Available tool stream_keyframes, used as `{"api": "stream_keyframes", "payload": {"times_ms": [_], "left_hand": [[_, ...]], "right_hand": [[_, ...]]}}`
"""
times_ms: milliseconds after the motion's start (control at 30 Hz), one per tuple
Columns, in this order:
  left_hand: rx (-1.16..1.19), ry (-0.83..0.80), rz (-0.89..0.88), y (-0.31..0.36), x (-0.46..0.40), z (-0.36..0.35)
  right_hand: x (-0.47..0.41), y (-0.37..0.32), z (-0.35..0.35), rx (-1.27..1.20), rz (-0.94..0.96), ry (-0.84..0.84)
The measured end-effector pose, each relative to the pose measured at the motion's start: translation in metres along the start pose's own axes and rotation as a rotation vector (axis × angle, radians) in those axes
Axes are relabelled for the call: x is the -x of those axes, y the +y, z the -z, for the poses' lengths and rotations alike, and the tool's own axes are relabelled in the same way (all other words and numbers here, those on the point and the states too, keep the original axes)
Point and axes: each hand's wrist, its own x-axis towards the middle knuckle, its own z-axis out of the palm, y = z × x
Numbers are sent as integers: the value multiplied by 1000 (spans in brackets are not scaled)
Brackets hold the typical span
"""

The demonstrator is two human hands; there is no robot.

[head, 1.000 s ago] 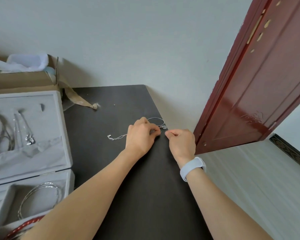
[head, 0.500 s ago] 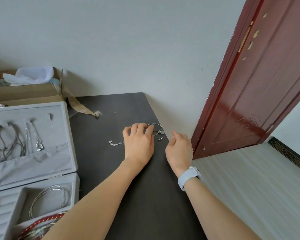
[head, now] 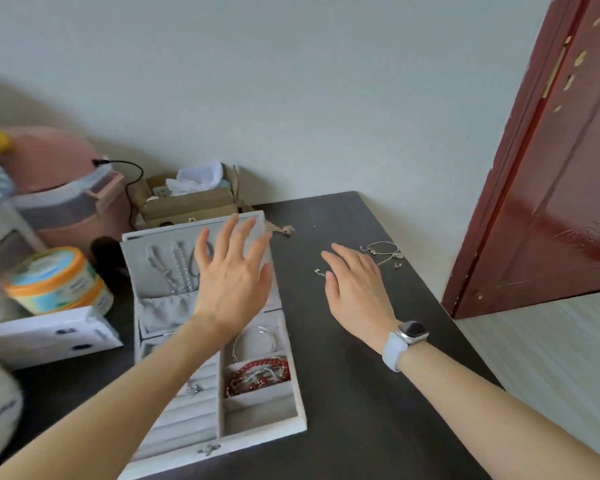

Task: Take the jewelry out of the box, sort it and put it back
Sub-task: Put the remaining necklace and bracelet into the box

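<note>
Hands point(head: 234, 278) spread above jewelry box point(head: 257, 424) edge.

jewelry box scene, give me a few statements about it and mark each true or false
1. The jewelry box lies open on the dark table. True.
2. The left hand grips a necklace. False: it is spread open over the box lid and holds nothing.
3. A silver bangle lies on the table beyond the right hand. True.
4. The red bracelet lies on the table. False: it sits in a box compartment.
5. The smartwatch is on the right wrist. True.
</note>
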Motion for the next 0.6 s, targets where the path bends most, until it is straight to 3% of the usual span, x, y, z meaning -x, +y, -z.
{"api": "stream_keyframes", "payload": {"times_ms": [167,300,400,467,600], "left_hand": [[-79,23,161,-85,2,34],[-84,-151,374,-127,-5,36],[-53,-252,394,-137,-6,34],[-14,-202,354,-141,-2,37],[102,50,259,-146,15,48]], "right_hand": [[-55,-79,1,-59,194,17],[-99,-114,1,36,182,-187],[-116,-127,1,30,119,-335],[-115,-132,3,1,159,-268],[-92,-137,17,-78,232,-115]]}}
